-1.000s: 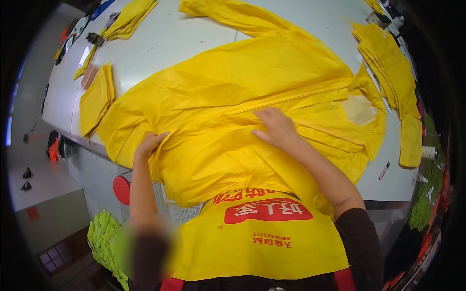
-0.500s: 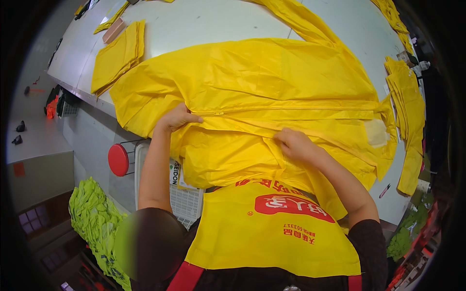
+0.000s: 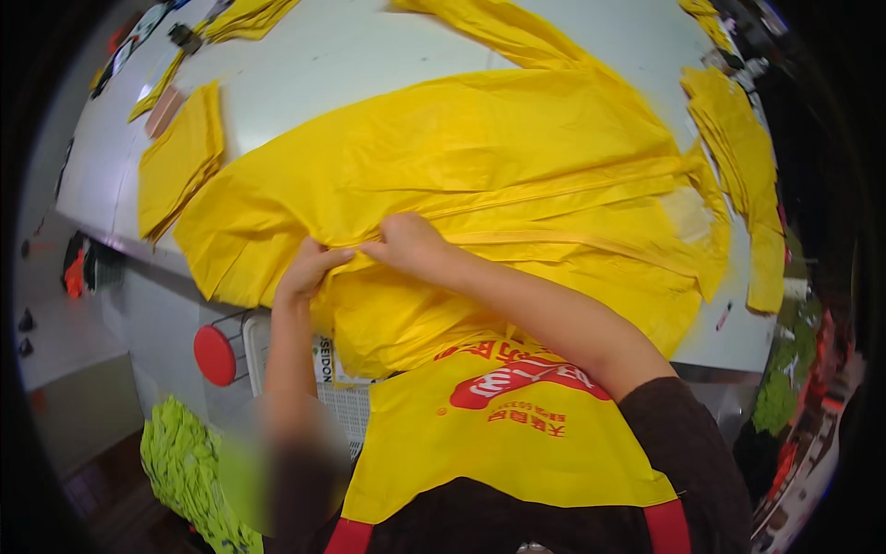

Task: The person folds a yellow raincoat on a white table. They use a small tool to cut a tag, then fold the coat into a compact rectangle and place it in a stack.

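Note:
A yellow zip-up rain jacket [image 3: 415,138] lies spread across the white table, its near part hanging over the edge against me. Its zipper line [image 3: 544,192] runs toward the right end, with the front partly parted. My left hand [image 3: 309,270] pinches the jacket's front edge with thumb and fingers. Right beside it, my right hand [image 3: 411,245] is closed on the same front at the zipper's left end. The zipper pull is not visible under my fingers. A pale patch [image 3: 686,214] shows near the jacket's right end.
Folded yellow garments [image 3: 180,157] lie at the table's left, by a pinkish block [image 3: 164,113]. More folded yellow garments [image 3: 743,175] line the right side, near a pen [image 3: 724,316]. Below the left edge are a red stool [image 3: 215,355], a white basket [image 3: 346,415] and a lime-green pile [image 3: 189,462].
My right hand has moved left along the jacket front, from mid-jacket to beside my left hand. My left hand keeps its hold. The view has shifted slightly.

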The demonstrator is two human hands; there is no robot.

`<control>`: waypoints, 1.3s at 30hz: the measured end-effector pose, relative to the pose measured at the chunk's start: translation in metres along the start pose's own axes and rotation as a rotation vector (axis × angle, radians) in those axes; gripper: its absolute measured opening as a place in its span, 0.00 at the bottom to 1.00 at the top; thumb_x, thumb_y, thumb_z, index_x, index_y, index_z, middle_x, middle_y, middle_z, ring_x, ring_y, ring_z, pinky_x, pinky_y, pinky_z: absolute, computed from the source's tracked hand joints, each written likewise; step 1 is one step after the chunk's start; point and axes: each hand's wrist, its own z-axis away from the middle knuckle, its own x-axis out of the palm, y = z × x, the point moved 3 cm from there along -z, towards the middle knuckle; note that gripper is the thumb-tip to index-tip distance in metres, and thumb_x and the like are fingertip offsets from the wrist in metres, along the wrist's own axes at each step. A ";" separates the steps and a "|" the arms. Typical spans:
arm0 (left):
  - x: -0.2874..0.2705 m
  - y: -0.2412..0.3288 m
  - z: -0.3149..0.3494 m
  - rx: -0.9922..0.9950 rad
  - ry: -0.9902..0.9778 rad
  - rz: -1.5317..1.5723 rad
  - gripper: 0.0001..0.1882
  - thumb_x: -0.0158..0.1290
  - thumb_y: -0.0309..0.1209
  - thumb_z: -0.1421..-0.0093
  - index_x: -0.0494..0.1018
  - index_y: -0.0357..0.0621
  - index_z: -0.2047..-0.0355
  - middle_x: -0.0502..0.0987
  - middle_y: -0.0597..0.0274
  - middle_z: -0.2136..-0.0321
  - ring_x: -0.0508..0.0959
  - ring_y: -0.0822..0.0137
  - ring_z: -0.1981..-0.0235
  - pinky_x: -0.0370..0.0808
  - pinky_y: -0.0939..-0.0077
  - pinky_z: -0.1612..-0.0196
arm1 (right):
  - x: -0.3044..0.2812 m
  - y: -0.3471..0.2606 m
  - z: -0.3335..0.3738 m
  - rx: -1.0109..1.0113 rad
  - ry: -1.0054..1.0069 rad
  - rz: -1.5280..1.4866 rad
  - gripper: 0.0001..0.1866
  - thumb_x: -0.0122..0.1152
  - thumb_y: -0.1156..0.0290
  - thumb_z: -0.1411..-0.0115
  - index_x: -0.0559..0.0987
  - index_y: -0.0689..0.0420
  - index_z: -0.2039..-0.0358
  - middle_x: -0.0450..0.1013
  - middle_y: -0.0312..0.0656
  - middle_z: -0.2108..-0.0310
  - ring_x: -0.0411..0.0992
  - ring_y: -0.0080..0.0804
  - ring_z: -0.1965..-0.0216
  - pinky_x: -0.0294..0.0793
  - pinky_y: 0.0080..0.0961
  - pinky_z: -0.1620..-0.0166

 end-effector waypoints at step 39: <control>-0.011 0.038 -0.025 0.021 0.853 -1.257 0.18 0.57 0.32 0.48 0.72 0.33 0.58 0.76 0.50 0.62 0.75 0.58 0.63 0.71 0.70 0.59 | -0.379 0.260 0.212 0.639 0.451 0.544 0.14 0.49 0.61 0.44 0.77 0.58 0.68 0.74 0.49 0.68 0.72 0.45 0.63 0.70 0.37 0.60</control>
